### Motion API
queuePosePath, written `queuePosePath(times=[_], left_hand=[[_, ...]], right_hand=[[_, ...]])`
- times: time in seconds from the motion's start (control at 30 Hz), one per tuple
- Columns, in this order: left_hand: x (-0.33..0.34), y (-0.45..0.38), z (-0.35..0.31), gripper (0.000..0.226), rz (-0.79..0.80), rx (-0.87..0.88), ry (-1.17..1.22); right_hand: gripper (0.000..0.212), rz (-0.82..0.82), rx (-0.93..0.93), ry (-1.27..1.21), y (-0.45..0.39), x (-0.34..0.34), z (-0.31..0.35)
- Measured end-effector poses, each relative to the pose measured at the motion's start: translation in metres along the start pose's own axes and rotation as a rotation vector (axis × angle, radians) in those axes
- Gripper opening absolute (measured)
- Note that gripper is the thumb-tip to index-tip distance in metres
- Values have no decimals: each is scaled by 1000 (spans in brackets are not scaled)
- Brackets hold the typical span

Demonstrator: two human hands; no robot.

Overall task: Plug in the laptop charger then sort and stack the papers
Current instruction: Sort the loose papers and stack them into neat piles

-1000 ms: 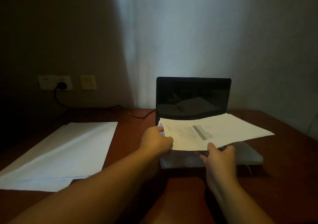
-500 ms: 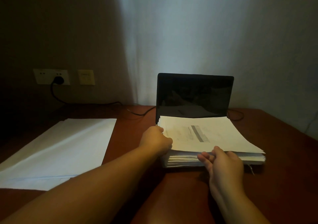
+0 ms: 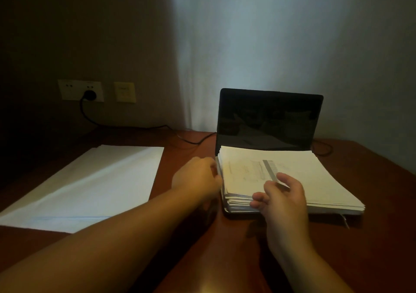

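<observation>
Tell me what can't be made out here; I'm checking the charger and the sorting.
Head view only:
- Laptop keyboard and charger port: hidden under the paper stack.
- Print on the stack's top sheet: too blurred to read.
- Left hand fingertips: hidden behind its knuckles at the stack's edge.
- Cable along the wall: lost in shadow.

Paper stack (image 3: 292, 175) covered the laptop's (image 3: 270, 117) keyboard entirely. Print on the top sheet was too blurred to read. Left hand's (image 3: 195, 178) fingertips were hidden behind its knuckles at the stack's edge. Left pile (image 3: 90, 184) ran off the frame's left edge.
</observation>
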State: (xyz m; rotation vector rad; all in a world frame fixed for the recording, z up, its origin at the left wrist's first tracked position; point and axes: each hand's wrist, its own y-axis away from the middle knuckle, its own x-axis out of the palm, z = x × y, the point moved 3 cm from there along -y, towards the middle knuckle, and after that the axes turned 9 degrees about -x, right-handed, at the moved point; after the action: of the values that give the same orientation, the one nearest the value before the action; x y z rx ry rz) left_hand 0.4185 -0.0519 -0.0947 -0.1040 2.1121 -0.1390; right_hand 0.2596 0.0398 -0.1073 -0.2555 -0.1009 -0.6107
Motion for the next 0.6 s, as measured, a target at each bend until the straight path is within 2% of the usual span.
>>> queuePosePath(times=[0.1,0.3,0.47,0.6], left_hand=[[-14,1,28,42,-72,-51,-3],[-52,9,85,41,-193,-134,26],[-75,9,131,52,-265,-209,-12],[-86,5,158,55,-320,-236,9]], right_hand=[[27,164,-15,13,8,32,1],[35,486,25,67,27,99,-4],[61,666,47,199,40,143,-11],[74,734,-17,358,42,166,-12]])
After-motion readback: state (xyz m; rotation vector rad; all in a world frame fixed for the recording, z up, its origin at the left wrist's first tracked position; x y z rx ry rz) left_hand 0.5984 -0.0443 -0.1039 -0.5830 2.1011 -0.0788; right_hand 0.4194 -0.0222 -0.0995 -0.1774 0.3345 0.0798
